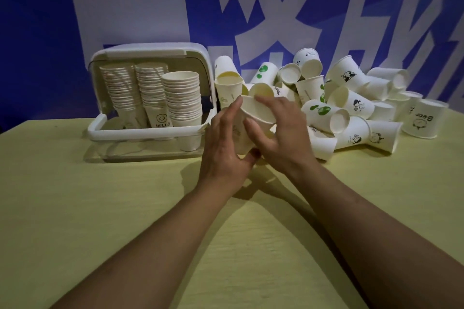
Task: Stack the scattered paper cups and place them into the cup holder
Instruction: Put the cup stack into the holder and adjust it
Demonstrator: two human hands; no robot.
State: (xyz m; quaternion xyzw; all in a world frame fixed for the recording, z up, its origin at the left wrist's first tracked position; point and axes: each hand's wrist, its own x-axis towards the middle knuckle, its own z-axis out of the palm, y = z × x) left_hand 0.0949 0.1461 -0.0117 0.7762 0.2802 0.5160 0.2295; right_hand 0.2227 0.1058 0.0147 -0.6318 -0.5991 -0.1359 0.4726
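Both hands meet at the table's middle around a white paper cup (253, 113). My left hand (226, 148) grips its side from the left, thumb under the base. My right hand (281, 138) holds the cup's rim from the right, fingers over its mouth. A second cup (261, 91) sits just behind the rim, and whether it nests into the first is unclear. The white cup holder (150, 52) stands open at the back left with three tall cup stacks (180, 98) inside. Loose paper cups (351, 105) lie in a pile at the right.
The yellow-green table (125, 208) spreads in front of the holder. A blue wall with large white characters (251, 7) rises right behind the holder and pile. One upright cup (227, 89) stands between holder and pile.
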